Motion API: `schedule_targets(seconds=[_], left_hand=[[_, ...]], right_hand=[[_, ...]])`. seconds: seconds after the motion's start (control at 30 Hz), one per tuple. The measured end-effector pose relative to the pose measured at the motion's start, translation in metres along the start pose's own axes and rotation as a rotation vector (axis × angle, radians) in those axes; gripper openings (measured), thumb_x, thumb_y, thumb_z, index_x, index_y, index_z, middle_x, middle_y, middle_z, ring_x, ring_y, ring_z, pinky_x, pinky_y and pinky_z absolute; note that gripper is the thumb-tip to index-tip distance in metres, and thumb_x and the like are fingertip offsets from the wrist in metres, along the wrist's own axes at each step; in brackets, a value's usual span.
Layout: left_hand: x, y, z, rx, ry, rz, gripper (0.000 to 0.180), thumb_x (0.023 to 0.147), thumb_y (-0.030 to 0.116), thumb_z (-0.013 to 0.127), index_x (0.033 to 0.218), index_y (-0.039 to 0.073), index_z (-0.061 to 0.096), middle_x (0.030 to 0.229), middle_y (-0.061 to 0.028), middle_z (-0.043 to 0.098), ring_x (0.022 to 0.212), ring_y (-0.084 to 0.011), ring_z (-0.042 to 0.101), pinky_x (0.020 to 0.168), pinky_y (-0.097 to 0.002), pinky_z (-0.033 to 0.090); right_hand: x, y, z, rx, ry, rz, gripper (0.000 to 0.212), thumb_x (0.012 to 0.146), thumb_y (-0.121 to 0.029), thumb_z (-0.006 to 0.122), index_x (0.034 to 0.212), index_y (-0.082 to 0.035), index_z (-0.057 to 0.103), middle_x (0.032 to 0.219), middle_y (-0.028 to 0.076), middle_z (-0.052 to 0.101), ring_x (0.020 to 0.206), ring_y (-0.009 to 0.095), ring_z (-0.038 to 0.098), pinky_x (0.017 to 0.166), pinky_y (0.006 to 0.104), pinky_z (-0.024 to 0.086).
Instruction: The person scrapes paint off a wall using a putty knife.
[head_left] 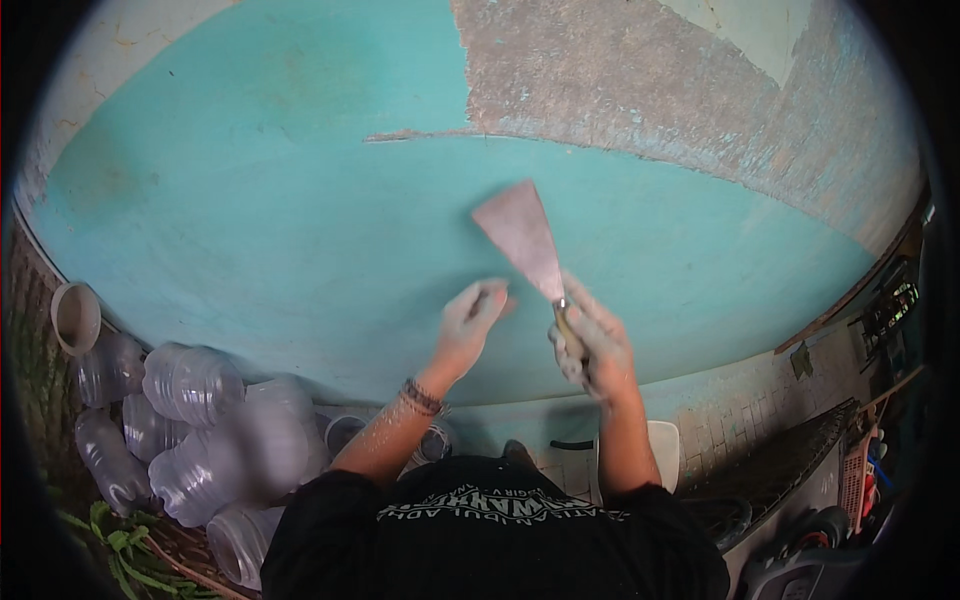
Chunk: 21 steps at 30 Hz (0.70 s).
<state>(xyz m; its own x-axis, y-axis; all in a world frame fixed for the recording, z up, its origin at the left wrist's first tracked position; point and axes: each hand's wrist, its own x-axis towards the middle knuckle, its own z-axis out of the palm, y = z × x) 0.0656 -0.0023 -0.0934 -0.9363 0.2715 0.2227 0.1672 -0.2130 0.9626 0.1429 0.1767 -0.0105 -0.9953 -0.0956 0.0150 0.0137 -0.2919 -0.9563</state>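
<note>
My right hand (597,347) is wrapped round the handle of a paint scraper (522,235), its wide, flat blade pointing up and to the left. The blade is held in front of a turquoise painted wall (300,230); I cannot tell whether it touches. To the left of the scraper, my left hand (473,318) is closed with its fingers curled in, and what they hold, if anything, is hidden. Pale dust coats both hands and speckles the forearms. Higher up on the right, a rough grey-brown patch (620,80) shows where the turquoise coat is absent, with a ragged edge.
Several clear plastic bottles (195,385) are heaped at the lower left, below a pale round pot (76,318). Green leaves (120,545) grow beside them. A white chair or stool (663,455) stands behind my right forearm. An orange basket (856,480) is at the far right.
</note>
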Motion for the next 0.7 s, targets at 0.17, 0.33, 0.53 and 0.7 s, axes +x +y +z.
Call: schedule_targets(seconds=[0.17, 0.33, 0.53, 0.7], left_hand=[[0.050, 0.082, 0.040, -0.712, -0.193, 0.087, 0.048, 0.103, 0.039, 0.044, 0.131, 0.000, 0.042, 0.121, -0.0165, 0.057, 0.118, -0.0295, 0.054, 0.101, -0.0450, 0.044], [0.078, 0.106, 0.047, -0.948, -0.082, 0.130, 0.047, 0.102, 0.039, 0.045, 0.128, 0.000, 0.040, 0.114, -0.0198, 0.056, 0.112, -0.0360, 0.056, 0.097, -0.0487, 0.047], [0.084, 0.106, 0.041, -0.942, 0.003, 0.242, 0.045, 0.100, 0.039, 0.049, 0.122, 0.000, 0.044, 0.100, -0.0181, 0.062, 0.090, -0.0334, 0.066, 0.080, -0.0459, 0.055], [0.082, 0.103, 0.043, -0.893, 0.014, 0.137, 0.042, 0.099, 0.038, 0.053, 0.117, 0.000, 0.047, 0.083, -0.0157, 0.064, 0.073, -0.0319, 0.067, 0.066, -0.0444, 0.056]], right_hand=[[0.030, -0.037, 0.027, -0.123, -0.025, -0.079, 0.048, 0.098, -0.026, 0.055, 0.143, -0.012, 0.046, 0.071, 0.001, 0.054, 0.048, 0.006, 0.042, 0.038, 0.0200, 0.028], [0.044, -0.049, 0.036, -0.146, -0.030, -0.062, 0.047, 0.098, -0.023, 0.055, 0.143, -0.012, 0.047, 0.070, 0.001, 0.053, 0.048, 0.006, 0.041, 0.037, 0.0200, 0.027], [0.051, -0.049, 0.042, -0.209, -0.024, -0.099, 0.043, 0.099, -0.021, 0.055, 0.141, -0.011, 0.050, 0.069, 0.000, 0.051, 0.049, 0.005, 0.039, 0.039, 0.0201, 0.029], [0.049, -0.045, 0.041, -0.292, 0.103, -0.080, 0.042, 0.100, -0.018, 0.053, 0.141, -0.011, 0.049, 0.068, -0.002, 0.050, 0.049, 0.004, 0.039, 0.042, 0.0200, 0.031]])
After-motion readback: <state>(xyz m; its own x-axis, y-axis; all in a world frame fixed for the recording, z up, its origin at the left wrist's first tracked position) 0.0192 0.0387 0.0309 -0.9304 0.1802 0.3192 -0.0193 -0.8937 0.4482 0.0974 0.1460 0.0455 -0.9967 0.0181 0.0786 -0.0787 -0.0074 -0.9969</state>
